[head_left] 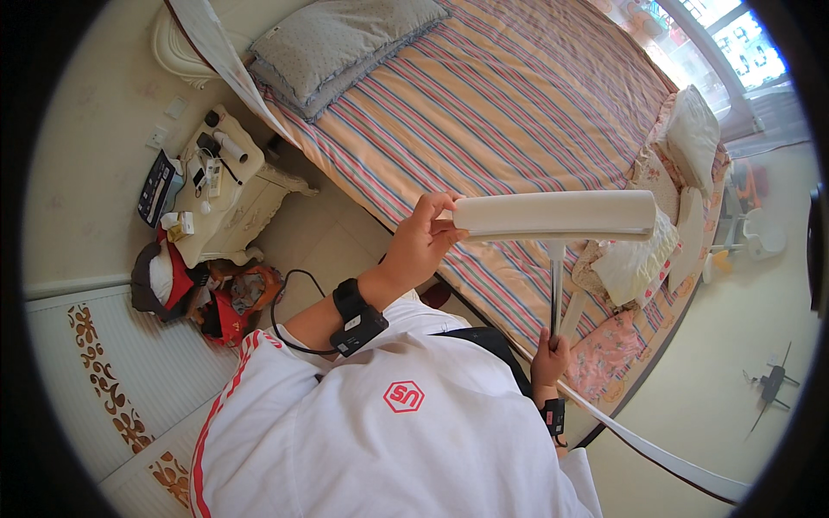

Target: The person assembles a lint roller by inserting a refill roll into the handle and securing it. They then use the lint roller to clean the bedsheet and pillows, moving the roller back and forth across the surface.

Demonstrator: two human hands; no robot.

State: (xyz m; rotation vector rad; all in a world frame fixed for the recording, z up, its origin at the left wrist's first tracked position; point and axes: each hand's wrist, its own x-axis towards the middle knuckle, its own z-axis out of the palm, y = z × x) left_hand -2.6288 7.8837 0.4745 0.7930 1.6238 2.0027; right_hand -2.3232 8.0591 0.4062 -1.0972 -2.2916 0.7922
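A wide lint roller [553, 211] with a white sheet roll is held up level over the bed. My left hand [416, 242] has its thumb and fingers pinched on the left end of the roll, at the sheet's edge. From the roller's underside a metal handle [556, 289] runs down toward me. My right hand [550, 361] is closed around the lower part of that handle. Below the roller lies a striped bedsheet [509, 104] in orange, red and blue.
Grey pillows [337, 52] lie at the bed's head. Folded floral bedding and clear plastic bags [639, 263] are heaped on the right side. A cream nightstand [233, 207] holds small items at left, with bags [233, 311] on the floor before it. A white rail [665, 457] edges the bed.
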